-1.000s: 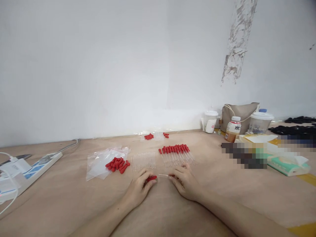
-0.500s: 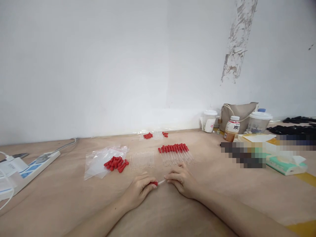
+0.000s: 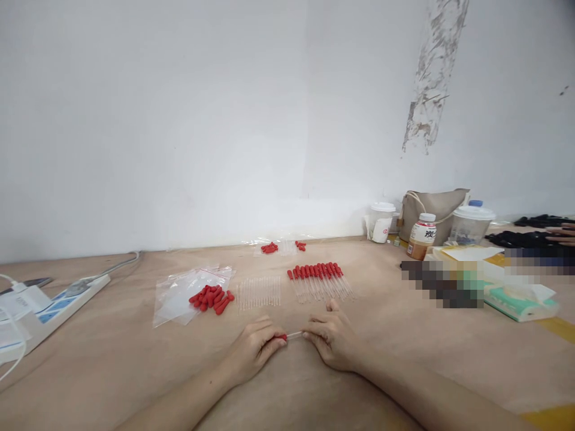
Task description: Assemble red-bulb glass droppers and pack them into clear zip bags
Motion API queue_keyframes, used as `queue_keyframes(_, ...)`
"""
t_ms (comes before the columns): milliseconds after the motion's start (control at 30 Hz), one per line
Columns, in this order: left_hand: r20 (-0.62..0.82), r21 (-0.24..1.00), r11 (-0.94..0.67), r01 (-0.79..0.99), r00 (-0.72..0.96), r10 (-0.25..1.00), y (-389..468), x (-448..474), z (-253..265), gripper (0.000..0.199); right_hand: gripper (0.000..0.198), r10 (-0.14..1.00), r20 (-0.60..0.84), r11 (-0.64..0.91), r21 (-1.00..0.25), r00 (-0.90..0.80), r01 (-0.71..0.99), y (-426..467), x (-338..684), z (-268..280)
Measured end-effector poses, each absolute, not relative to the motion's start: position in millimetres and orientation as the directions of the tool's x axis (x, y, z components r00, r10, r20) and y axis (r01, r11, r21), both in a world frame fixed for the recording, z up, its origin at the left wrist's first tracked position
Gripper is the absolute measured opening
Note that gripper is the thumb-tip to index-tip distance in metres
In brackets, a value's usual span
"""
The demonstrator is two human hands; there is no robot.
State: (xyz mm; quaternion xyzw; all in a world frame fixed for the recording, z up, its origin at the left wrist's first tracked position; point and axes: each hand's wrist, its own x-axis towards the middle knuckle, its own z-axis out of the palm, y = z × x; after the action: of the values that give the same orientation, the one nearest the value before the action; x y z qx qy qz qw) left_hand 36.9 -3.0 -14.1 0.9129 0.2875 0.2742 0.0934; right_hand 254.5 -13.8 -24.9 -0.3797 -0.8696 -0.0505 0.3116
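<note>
The left hand (image 3: 252, 350) has its grip pinched around a small, bulb-shaped red rubber cap (image 3: 283, 337), while the right hand (image 3: 336, 340) grips a slim clear tube (image 3: 294, 335) meeting that cap between both grips. Beyond the left grip lie slim clear tubes in a row (image 3: 259, 292); beyond the right, red-capped clear droppers (image 3: 318, 272).

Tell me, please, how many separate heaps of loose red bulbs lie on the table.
3: a large heap partly over the clear bags, and near the wall a left small heap and a right small heap. Some bulbs may be hidden within heaps.
</note>
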Motion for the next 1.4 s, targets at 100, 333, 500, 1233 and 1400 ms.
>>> queue_keyframes(100, 0.448, 0.308, -0.827, 0.471, 0.695, 0.563, -3, 37, -14, 0.02, 0.02, 0.668, 0.548, 0.678, -0.17, -0.503, 0.716, -16, 252, -25)
queue_keyframes(333, 0.441, 0.271, -0.845, 0.461, 0.721, 0.535, -4, 38, -10, 0.021, 0.025, 0.751, 0.451, 0.625, -0.248, -0.483, 0.74, -19, 242, -22)
queue_keyframes(500, 0.419, 0.246, -0.855, 0.458, 0.745, 0.519, -6, 38, -8, 0.02, 0.029, 0.777, 0.402, 0.614, -0.313, -0.485, 0.725, -21, 238, -17)
queue_keyframes(1233, 0.41, 0.432, -0.699, 0.57, 0.567, 0.715, 1, 27, -6, 0.016, 0.033, 0.965, 0.262, 0.152, -0.605, 0.015, 0.781, 28, 275, -4)
queue_keyframes(1400, 0.389, 0.433, -0.699, 0.569, 0.581, 0.715, 4, 26, -11, 0.024, 0.034, 0.956, 0.269, 0.045, -0.531, 0.117, 0.846, 59, 246, 11)
